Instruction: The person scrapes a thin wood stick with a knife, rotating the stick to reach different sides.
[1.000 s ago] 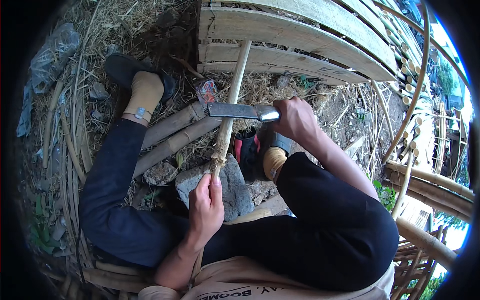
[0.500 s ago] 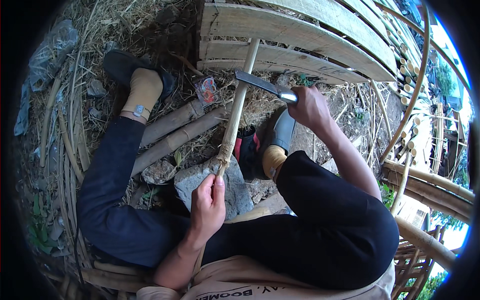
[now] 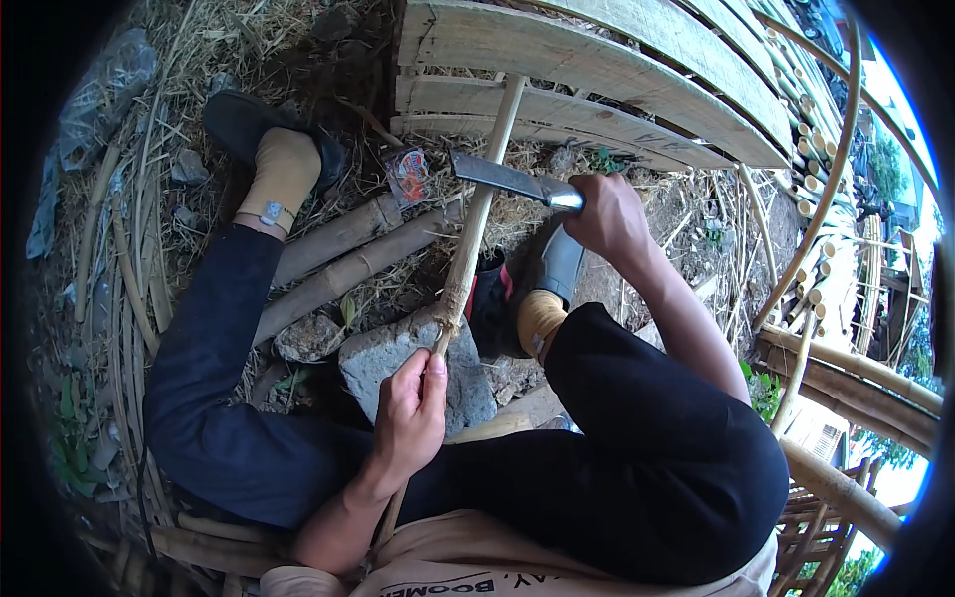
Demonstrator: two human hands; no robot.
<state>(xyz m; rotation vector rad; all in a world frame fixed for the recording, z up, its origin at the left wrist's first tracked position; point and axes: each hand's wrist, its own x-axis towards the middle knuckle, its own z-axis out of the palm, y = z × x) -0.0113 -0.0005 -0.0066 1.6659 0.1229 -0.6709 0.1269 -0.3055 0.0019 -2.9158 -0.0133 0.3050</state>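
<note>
Gripping the bamboo stick [image 3: 476,224] with our left hand [image 3: 413,418] closed round its lower end above the grey stone [image 3: 383,363], we keep it propped there. Our right hand [image 3: 609,214], fist tight on the blade's [image 3: 502,179] handle, has dropped since a moment ago, the blade now crossing the stick higher above the stone.

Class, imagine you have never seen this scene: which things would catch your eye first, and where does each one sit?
First, the broad grey metal blade, gripped by the right hand at centre top, lies across a long pale bamboo stick. The left hand holds that stick low at centre, beside a rough grey stone on the straw-strewn ground. Behind, weathered wooden planks span the top.
</note>
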